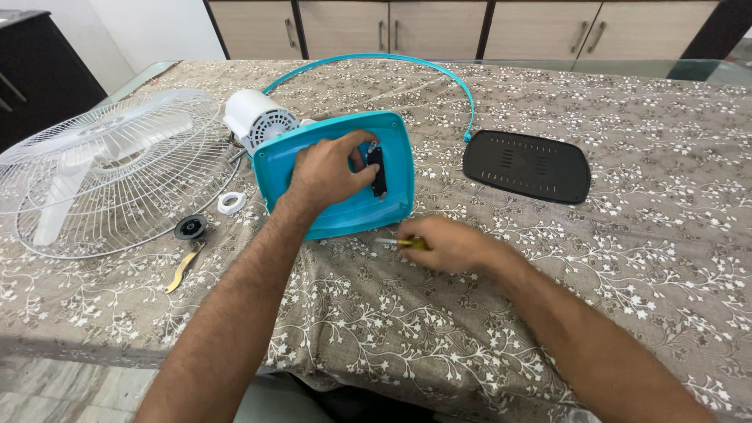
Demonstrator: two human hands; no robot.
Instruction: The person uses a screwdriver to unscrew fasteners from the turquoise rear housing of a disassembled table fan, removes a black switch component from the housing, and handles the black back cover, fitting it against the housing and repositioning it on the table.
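The turquoise fan base [337,205] is lain flat on the patterned tablecloth [627,258] and is pressed down by the left hand [329,168], fingers hooked at a black insert [377,171] — no full grasp. A yellow-handled tool [409,244] is clenched in the right hand [448,244], just beside the base's near edge.

Single head cam, above and behind the hands, pitched down and forward across the table [627,258]. Close range: both forearms enter from the bottom edge, left hand [329,168] near frame centre, right hand [446,243] just below and right of it. Far beyond the hands, cabinet doors [439,27] line the top edge. No second view, so no overlap.
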